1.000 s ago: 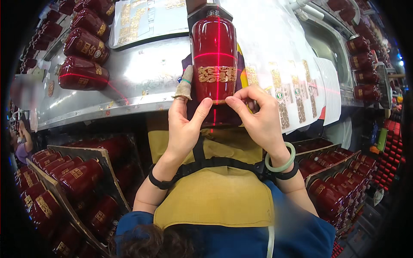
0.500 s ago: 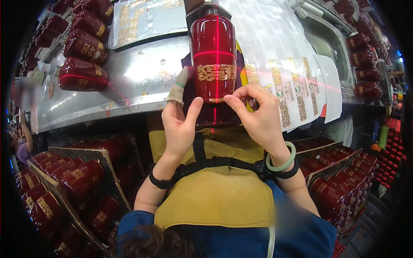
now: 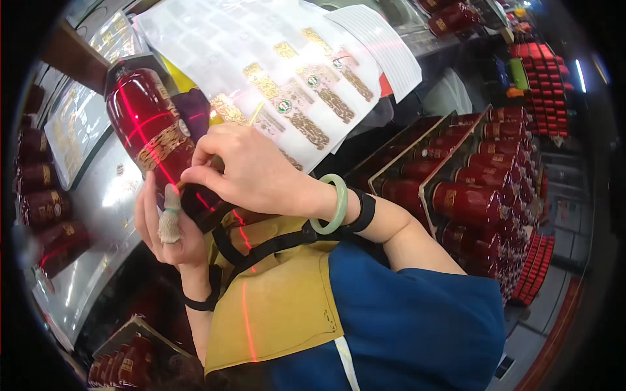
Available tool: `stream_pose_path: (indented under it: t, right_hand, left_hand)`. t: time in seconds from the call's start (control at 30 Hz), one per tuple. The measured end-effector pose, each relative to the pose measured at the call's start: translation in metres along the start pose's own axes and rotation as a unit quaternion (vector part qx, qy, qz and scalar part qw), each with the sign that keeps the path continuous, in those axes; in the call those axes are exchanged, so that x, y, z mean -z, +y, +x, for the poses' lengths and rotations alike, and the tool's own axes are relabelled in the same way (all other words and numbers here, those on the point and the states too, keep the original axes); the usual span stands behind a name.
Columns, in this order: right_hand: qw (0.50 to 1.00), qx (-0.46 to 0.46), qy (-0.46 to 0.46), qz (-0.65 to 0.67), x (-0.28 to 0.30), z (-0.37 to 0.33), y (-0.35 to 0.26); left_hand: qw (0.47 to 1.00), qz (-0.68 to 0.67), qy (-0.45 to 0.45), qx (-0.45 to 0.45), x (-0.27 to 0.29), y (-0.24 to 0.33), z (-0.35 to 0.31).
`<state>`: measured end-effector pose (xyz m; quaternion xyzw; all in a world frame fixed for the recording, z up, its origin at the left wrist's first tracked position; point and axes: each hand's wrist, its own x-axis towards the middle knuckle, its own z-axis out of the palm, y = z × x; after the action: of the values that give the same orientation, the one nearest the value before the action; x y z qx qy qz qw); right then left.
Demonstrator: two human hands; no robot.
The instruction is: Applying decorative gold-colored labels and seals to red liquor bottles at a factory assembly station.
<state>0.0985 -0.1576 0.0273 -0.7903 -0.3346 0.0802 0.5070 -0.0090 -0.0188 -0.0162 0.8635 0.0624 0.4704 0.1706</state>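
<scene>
A dark red glossy bottle (image 3: 123, 104) with a gold ornamental band lies tilted in a holder, its neck pointing away up-left. Thin red light lines cross it. My right hand (image 3: 251, 171) reaches over the bottle's lower end, thumb and forefinger pinched close to its surface; whatever sits in the pinch is too small to make out. Beside the base is my left hand (image 3: 171, 228), its fingers stretched up along the bottle and holding nothing visible. One of them wears a knitted finger cover (image 3: 170, 218). A white sheet (image 3: 195, 32) of gold and green-marked stickers lies to the right of the bottle.
More red bottles (image 3: 62, 244) lie on the metal table (image 3: 98, 244) at left. Crates with wooden dividers (image 3: 450, 169) hold many bottles on my right, and another crate (image 3: 134, 326) stands low at left. A stack of white sheets (image 3: 385, 45) overlaps the sticker sheet.
The view has swung to the right, so the bottle now appears at left and slanted. My right hand still pinches at the bottle's lower end; my left fingers have come closer to it.
</scene>
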Motion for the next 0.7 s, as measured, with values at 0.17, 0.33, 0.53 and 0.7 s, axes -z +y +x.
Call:
stream_pose_path:
  t: [0.17,0.33,0.53,0.7]
  right_hand:
    - [0.999,0.015,-0.03,-0.023,0.012,0.005,0.005]
    - [0.997,-0.004,-0.074,0.024,0.018,0.01,0.007]
    - [0.992,-0.045,-0.106,0.056,0.02,0.014,-0.005]
    - [0.992,-0.054,-0.113,0.029,0.025,0.017,-0.013]
  left_hand:
    - [0.996,0.003,-0.015,0.083,-0.004,0.002,-0.007]
    - [1.0,0.004,-0.009,0.03,-0.004,0.0,-0.004]
    - [0.996,-0.022,0.015,0.088,-0.003,0.001,-0.007]
    - [0.997,-0.035,0.011,0.067,-0.003,-0.001,-0.007]
